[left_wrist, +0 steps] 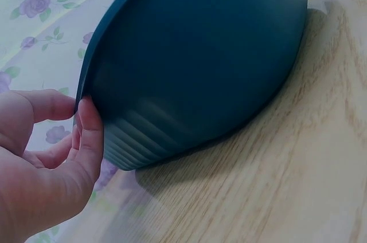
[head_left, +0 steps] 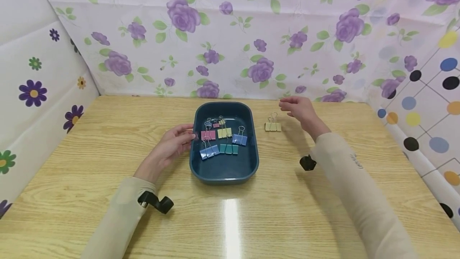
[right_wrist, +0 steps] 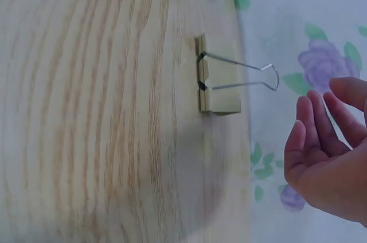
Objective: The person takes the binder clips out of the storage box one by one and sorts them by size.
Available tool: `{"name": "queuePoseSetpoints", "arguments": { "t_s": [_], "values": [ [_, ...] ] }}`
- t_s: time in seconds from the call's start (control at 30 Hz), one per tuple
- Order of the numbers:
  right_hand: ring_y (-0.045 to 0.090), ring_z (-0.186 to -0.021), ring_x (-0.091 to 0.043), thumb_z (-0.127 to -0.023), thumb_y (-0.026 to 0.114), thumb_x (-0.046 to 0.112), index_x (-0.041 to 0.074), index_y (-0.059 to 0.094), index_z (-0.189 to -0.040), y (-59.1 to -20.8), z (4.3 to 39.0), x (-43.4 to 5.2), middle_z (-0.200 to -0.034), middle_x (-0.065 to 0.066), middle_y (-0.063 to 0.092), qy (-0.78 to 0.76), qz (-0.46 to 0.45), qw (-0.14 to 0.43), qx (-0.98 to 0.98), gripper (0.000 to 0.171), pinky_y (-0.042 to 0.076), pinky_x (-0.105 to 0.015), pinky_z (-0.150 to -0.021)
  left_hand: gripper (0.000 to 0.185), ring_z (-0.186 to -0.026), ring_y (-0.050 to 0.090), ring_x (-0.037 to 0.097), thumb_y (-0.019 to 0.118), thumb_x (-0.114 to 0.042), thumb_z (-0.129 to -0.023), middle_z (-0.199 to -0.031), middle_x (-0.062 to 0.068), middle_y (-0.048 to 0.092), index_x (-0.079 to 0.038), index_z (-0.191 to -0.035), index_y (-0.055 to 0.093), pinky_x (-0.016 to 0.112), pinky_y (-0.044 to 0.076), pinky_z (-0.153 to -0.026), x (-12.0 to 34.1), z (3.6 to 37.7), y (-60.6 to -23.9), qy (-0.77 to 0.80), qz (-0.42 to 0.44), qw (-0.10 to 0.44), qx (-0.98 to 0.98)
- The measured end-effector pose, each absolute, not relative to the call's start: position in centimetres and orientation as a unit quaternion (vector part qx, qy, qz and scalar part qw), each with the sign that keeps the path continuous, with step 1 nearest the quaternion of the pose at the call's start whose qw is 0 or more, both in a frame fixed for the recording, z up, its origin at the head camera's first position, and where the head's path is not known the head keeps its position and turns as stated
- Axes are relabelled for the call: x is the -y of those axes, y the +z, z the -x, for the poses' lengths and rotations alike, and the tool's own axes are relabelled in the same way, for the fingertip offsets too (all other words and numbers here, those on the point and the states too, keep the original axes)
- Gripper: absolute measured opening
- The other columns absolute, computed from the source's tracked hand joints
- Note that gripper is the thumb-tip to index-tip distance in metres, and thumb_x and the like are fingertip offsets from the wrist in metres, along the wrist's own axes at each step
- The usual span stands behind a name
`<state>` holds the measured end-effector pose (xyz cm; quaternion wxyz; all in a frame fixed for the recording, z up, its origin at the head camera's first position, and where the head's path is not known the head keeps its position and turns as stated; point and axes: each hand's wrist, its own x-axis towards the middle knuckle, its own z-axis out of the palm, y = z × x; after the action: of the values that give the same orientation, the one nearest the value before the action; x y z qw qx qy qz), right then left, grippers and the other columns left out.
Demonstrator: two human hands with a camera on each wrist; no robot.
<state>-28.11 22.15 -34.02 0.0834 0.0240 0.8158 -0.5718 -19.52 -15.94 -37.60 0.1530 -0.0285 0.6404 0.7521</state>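
A dark teal tray (head_left: pixel 225 173) sits mid-table and holds several coloured binder clips (head_left: pixel 223 141): pink, yellow, blue, green. My left hand (head_left: pixel 175 143) rests at the tray's left rim, fingertips touching its outer wall (left_wrist: pixel 200 59), fingers relaxed. A yellow binder clip (head_left: pixel 273 125) stands on the table right of the tray, its wire handles up (right_wrist: pixel 218 88). My right hand (head_left: pixel 300 109) hovers just right of and above that clip, fingers loosely extended, holding nothing (right_wrist: pixel 324 151).
The wooden table (head_left: pixel 90 151) is walled by floral sheeting at the back and both sides. Small black camera mounts sit at each wrist (head_left: pixel 159 203) (head_left: pixel 308 163). Bare wood lies in front of the tray.
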Motion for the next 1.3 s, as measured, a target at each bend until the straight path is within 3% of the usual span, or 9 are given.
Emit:
{"name": "queuePoseSetpoints", "arguments": {
  "t_s": [0.67,1.13,1.3],
  "values": [
    [0.061,-0.109,-0.030,-0.096,0.061,0.016,-0.007,0.058,-0.123,-31.8,25.2,-16.4,-0.119,-0.020,0.062,-0.550,0.064,0.121,-0.824,0.035,0.048,-0.038,-0.095,0.045,-0.085,0.061,0.011,0.050,0.002,-0.097,-0.107,0.010,0.056,0.005,-0.140,0.036,0.024,0.052,-0.074,16.0,19.6,-37.6,0.757,0.027,0.149,-0.636],
    [0.063,-0.106,-0.028,-0.098,0.059,0.013,-0.007,0.061,-0.121,-30.9,23.3,-12.9,-0.115,-0.019,0.065,-0.533,0.091,0.169,-0.824,0.031,0.048,-0.035,-0.094,0.045,-0.087,0.060,0.012,0.050,0.001,-0.098,-0.111,0.012,0.054,0.004,-0.141,0.036,0.025,0.052,-0.077,16.0,19.8,-37.8,0.753,0.029,0.149,-0.640],
    [0.062,-0.107,-0.031,-0.096,0.062,0.012,-0.007,0.062,-0.120,-30.8,22.7,-11.6,-0.115,-0.019,0.065,-0.527,0.096,0.178,-0.825,0.031,0.047,-0.039,-0.095,0.046,-0.089,0.060,0.013,0.050,0.001,-0.098,-0.114,0.014,0.053,0.004,-0.141,0.035,0.026,0.052,-0.079,16.0,19.7,-37.9,0.752,0.025,0.150,-0.642]
  ]
}}
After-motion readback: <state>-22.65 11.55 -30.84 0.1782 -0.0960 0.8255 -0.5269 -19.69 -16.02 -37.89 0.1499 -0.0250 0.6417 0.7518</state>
